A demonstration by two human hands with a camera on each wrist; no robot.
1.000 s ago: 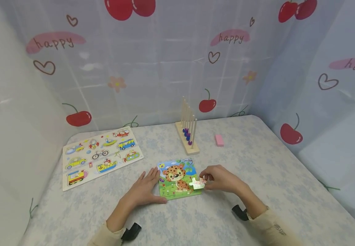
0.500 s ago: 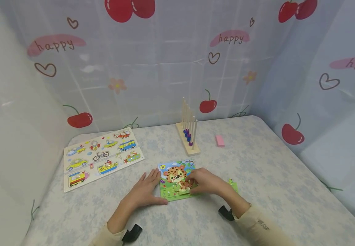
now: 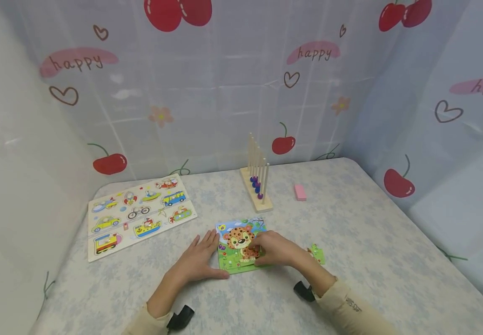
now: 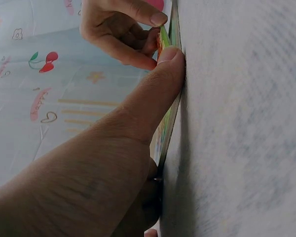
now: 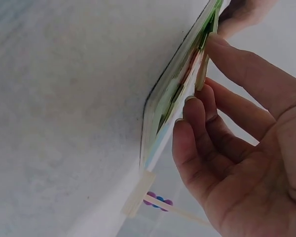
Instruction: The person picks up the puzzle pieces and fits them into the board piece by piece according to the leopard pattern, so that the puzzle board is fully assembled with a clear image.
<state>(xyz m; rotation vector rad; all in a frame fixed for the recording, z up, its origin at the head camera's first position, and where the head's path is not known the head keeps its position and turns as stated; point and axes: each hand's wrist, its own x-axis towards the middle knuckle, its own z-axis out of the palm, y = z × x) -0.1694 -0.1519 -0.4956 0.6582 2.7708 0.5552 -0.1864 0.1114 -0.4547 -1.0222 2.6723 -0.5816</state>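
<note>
A jigsaw puzzle board [image 3: 226,256] with a cartoon leopard lies on the table. My left hand [image 3: 197,259], fingers spread, rests at its left edge with the thumb along the near left corner. My right hand [image 3: 278,250] reaches over the board's right side and pinches a puzzle piece [image 5: 201,74] between thumb and index finger. In the right wrist view that piece tilts up off the board, and the other fingers curl beside it. A green loose puzzle piece [image 3: 318,253] lies on the table right of the board, partly hidden behind the right forearm.
A vehicle peg puzzle [image 3: 141,216] lies at the back left. Behind the board stands a wooden rack [image 3: 262,204] with upright pegs and small purple-blue beads. A pink block [image 3: 299,192] sits to its right. Patterned curtains [image 3: 224,93] enclose the table's back and sides.
The puzzle piece in my right hand was put down on the table at the right. That hand then moved left over the board and took hold of another piece. My left hand stayed put.
</note>
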